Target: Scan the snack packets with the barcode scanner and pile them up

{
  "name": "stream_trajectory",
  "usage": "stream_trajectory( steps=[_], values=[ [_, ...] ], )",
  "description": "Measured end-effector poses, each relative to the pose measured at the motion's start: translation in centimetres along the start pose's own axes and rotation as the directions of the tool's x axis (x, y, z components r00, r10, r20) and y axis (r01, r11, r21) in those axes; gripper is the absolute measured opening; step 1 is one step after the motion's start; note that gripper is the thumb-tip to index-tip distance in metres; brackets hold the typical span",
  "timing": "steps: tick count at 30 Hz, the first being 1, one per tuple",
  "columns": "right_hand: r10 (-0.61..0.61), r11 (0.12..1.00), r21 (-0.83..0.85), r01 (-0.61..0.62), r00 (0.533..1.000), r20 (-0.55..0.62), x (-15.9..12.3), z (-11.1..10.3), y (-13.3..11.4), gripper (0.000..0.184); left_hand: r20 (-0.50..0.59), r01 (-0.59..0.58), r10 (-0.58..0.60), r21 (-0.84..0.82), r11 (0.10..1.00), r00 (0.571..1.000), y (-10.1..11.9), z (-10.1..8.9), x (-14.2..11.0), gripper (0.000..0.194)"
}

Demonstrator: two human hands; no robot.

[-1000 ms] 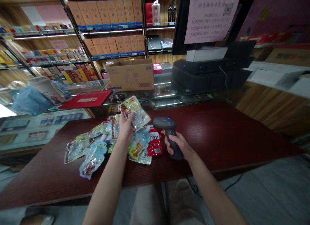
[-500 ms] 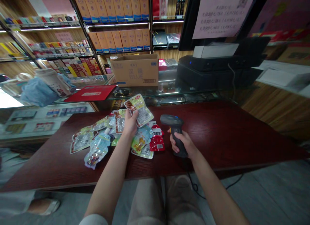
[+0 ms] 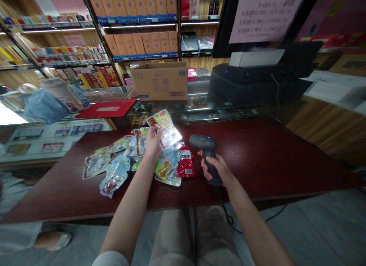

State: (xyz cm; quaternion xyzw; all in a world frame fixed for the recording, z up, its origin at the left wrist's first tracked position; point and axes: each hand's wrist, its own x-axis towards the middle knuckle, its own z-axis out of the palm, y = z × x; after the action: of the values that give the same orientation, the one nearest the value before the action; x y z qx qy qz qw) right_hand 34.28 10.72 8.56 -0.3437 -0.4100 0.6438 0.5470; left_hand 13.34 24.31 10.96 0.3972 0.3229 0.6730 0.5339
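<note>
My left hand [image 3: 154, 144] is closed on the edge of a snack packet [image 3: 165, 125], tilted up above the pile, with a bright patch of light on its face. My right hand [image 3: 215, 168] wraps round the handle of a black barcode scanner [image 3: 203, 141], whose head points left toward that packet. Below and left of my left hand lie several other packets, among them a blue shaped one [image 3: 116, 173] and a brown-and-clear one [image 3: 96, 166]. A red packet [image 3: 185, 167] with a barcode lies between my hands, overlapping a green-and-blue packet [image 3: 166, 165].
The dark red table [image 3: 257, 155] carries the pile. Behind it, a glass counter holds a cardboard box [image 3: 161, 83], a red folder [image 3: 107, 108] and a black machine [image 3: 254, 84]. The scanner's cable [image 3: 228, 219] hangs over the front edge. Another person's foot [image 3: 54, 240] shows at lower left.
A bright patch of light has appeared on the held packet. Both hands stay nearly in place, and the view has shifted slightly.
</note>
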Motion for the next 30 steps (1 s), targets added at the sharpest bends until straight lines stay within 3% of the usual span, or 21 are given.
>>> stream_trajectory(
  steps=[14, 17, 22, 27, 30],
  values=[
    [-0.02, 1.0, 0.007, 0.02, 1.0, -0.003, -0.1, -0.2, 0.0, 0.037, 0.023, 0.017, -0.018, 0.028, 0.999, 1.0, 0.4, 0.1, -0.4, 0.041],
    [-0.022, 1.0, 0.007, 0.022, 1.0, -0.006, -0.1, -0.2, 0.0, 0.036, -0.024, -0.04, 0.043, 0.141, 0.989, 0.999, 0.7, 0.0, -0.4, 0.036],
    [-0.024, 1.0, 0.017, 0.025, 1.0, -0.007, -0.1, -0.1, -0.1, 0.035, -0.049, -0.2, 0.262, 0.516, 0.833, 0.964, 2.3, -0.7, -0.5, 0.039],
    [-0.02, 1.0, 0.007, 0.02, 1.0, -0.001, -0.2, -0.2, -0.1, 0.037, -0.042, -0.115, 0.229, 0.768, 0.63, 0.972, 3.7, -0.9, -1.3, 0.059],
    [-0.024, 1.0, 0.006, 0.024, 1.0, -0.006, -0.2, -0.3, 0.1, 0.037, -0.042, -0.082, 0.235, 0.867, 0.491, 0.971, 4.2, -1.0, -1.8, 0.061]
  ],
)
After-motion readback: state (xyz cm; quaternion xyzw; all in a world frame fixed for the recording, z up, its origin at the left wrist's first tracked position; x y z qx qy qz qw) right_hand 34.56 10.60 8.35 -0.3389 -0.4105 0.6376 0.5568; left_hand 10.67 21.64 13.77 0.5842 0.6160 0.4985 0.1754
